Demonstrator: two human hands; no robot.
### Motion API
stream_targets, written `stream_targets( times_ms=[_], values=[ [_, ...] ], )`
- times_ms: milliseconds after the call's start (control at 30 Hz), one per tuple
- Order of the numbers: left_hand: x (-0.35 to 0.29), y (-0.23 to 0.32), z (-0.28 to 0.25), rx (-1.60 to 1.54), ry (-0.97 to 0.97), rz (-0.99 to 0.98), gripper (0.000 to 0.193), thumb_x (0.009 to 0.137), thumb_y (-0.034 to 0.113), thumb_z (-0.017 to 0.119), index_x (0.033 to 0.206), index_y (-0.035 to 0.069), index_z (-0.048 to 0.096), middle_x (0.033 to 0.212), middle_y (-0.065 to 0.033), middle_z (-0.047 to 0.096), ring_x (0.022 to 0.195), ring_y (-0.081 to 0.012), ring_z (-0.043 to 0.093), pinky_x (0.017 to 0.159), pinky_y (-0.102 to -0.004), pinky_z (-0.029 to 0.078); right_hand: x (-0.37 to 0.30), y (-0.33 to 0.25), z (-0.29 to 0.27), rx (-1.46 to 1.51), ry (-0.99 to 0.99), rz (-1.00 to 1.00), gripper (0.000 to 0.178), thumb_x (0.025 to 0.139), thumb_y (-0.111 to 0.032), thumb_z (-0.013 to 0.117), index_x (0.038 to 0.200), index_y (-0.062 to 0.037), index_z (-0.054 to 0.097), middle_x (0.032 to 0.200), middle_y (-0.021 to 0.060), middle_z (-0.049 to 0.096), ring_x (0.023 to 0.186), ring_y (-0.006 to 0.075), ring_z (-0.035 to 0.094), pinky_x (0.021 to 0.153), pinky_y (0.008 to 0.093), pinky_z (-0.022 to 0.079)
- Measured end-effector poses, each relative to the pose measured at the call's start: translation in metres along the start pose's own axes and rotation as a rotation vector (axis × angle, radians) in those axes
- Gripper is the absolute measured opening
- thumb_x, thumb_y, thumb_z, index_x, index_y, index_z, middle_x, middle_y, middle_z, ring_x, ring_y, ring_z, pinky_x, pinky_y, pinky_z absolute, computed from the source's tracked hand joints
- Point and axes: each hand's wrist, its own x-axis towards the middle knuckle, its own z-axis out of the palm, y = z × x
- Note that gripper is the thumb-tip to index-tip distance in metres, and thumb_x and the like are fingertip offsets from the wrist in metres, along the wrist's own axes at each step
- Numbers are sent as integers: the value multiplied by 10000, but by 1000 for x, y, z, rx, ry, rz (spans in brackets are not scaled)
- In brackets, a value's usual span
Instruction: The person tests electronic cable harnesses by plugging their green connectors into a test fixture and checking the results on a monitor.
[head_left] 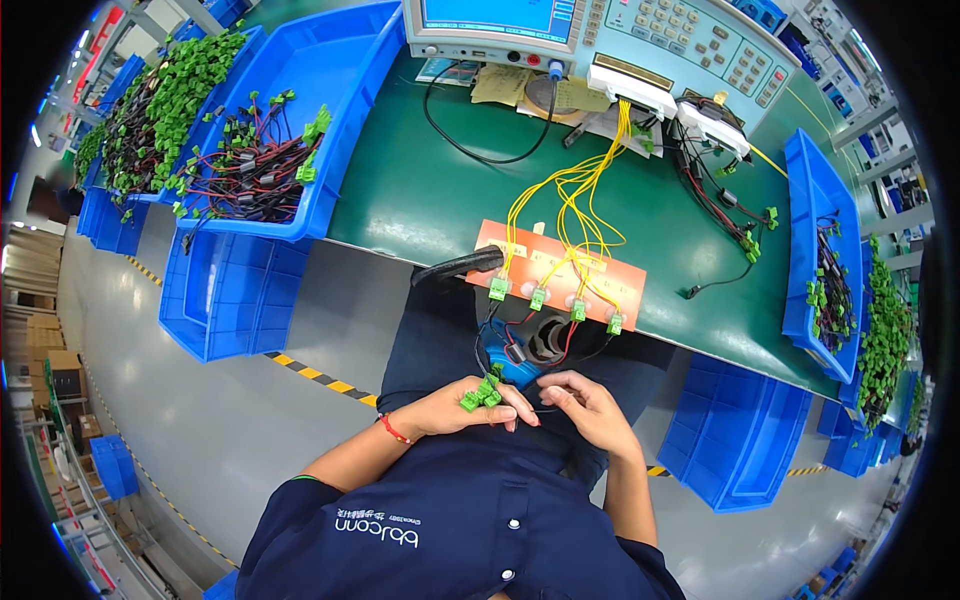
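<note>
My left hand point(462, 405) is in front of my body, closed around a small cluster of green plug connectors point(484, 393) with dark leads. Just to its right, my right hand point(592, 408) has its fingers curled toward the left fingertips. A thin dark wire seems to run between the two hands, but what the right fingers pinch is too small to tell. Beyond them, an orange board point(560, 268) lies at the table's front edge. Several green connectors point(538, 298) sit along its near side, with red and black leads hanging below. Yellow wires point(572, 200) run from the board up to the tester.
A tester with a screen and keypad point(690, 50) stands at the back of the green table point(420, 200). Blue bins point(340, 70) of wired green connectors are at left; another blue bin point(800, 200) is at right. Wire harnesses point(725, 200) lie on the table. A black cable point(455, 268) crosses the front edge.
</note>
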Motion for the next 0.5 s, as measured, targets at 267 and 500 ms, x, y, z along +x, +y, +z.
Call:
stream_targets(
  times_ms=[267,500],
  values=[
    [-2,-7,-11,-174,199,-16,237,981,226,558,1018,17,661,1011,-117,698,795,-114,598,695,-232,434,-17,-16,-26,322,-139,-158,229,951,-138,577,971,80,644,774,107,610,654,152,603,617,279,511],
    [1,-3,-7,-156,226,-83,236,984,219,556,1008,7,657,916,-93,677,695,-77,521,663,-221,412,-8,-13,-15,654,-503,-395,392,936,-266,623,892,123,644,713,171,604,567,213,609,678,361,537]
  ],
)
